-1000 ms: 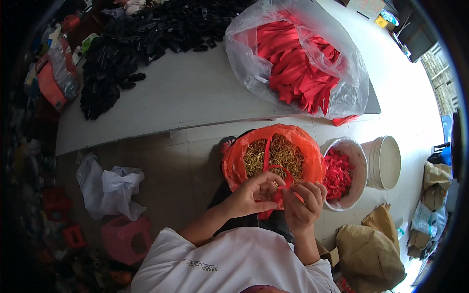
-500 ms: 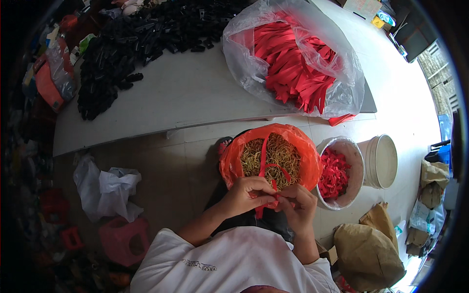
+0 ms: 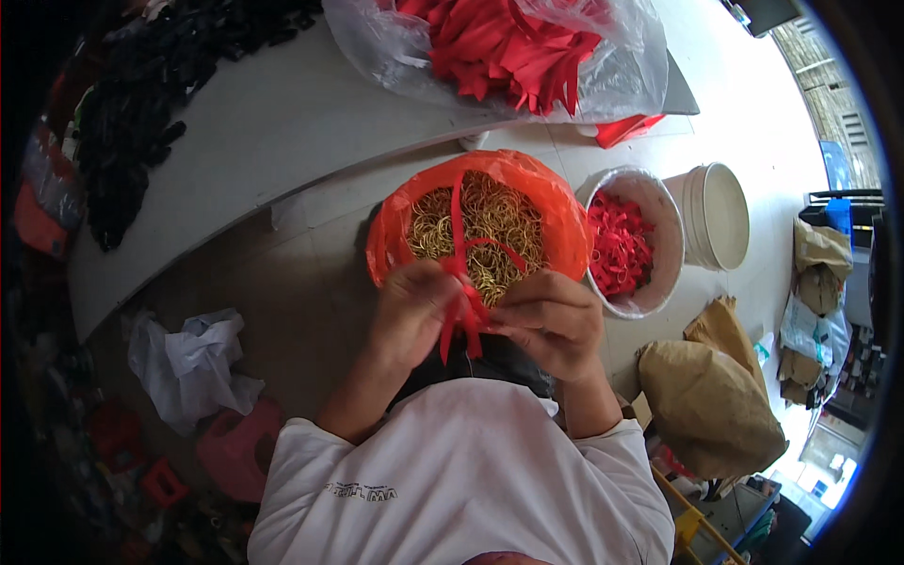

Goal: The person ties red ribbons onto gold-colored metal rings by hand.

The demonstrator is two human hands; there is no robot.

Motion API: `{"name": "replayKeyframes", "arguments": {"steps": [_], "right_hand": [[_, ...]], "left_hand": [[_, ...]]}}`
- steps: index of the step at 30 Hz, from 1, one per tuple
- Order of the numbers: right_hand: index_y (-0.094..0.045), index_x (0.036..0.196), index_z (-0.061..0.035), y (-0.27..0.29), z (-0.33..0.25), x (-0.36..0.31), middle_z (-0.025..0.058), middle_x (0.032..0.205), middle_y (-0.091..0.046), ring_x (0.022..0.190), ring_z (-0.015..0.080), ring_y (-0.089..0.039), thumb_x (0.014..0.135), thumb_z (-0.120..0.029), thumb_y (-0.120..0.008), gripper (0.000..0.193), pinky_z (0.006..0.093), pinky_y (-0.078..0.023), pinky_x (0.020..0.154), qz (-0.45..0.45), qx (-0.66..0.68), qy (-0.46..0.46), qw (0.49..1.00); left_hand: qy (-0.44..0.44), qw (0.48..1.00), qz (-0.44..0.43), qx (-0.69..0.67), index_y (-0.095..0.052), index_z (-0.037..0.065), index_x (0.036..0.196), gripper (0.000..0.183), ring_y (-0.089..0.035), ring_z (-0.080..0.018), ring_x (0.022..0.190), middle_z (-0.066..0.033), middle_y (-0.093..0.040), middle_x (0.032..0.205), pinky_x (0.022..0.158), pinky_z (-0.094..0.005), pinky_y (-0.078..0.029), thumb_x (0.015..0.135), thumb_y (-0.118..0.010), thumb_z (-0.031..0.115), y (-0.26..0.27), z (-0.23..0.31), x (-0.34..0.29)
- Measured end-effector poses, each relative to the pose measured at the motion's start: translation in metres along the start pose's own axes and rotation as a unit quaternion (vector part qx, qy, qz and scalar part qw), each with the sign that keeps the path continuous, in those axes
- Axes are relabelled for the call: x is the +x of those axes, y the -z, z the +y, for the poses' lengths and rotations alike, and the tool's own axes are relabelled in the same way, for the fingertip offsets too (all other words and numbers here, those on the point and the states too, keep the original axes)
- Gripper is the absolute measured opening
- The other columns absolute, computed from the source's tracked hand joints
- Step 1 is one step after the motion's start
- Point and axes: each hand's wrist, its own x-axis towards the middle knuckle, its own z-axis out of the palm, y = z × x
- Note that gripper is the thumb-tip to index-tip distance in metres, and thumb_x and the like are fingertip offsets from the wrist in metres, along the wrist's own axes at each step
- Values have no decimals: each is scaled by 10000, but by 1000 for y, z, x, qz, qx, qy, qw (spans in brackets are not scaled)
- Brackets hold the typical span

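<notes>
Lettering on the white shirt (image 3: 471, 461). A short row of dark block letters (image 3: 363, 492) is running across the wearer's left side of the shirt's chest, and it is appearing upside down from this viewpoint. The larger characters are standing toward the middle of the shirt; much finer characters are accompanying them toward its outer side, showing too small for reading. Well to the right of the shirt, a pale package with bluish patches (image 3: 802, 323) is lying too far off for any marking to be read.

A crumpled white bag (image 3: 193, 363) lies beside a pink stool (image 3: 237, 450).
</notes>
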Motion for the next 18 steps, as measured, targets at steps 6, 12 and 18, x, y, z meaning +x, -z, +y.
{"name": "replayKeyframes", "arguments": {"steps": [6,12,18], "right_hand": [[-645,800,0,3,-11,-5,88,790,-596,672,214,-591,656,-4,-693,152,302,-475,569,-17,6,24,1000],[-601,831,32,-3,-6,-8,78,805,-607,677,127,-598,792,12,-610,44,245,-479,592,46,161,-321,932],[-597,845,32,-17,-1,-31,62,771,-606,650,115,-591,811,14,-602,39,227,-481,580,124,365,-378,842]], "left_hand": [[-255,738,-77,620,-652,-11,822,102,-631,-188,686,-110,-644,785,613,-273,-490,723,-679,-16,-22,11,6],[-47,844,-149,514,-630,-18,896,187,-647,-158,755,-110,-651,836,642,-266,-518,716,-672,-46,-19,12,-3],[-45,963,-124,236,-603,-48,934,153,-630,-141,750,-106,-632,883,690,-239,-522,793,-640,-4,1,-8,-12]]}}
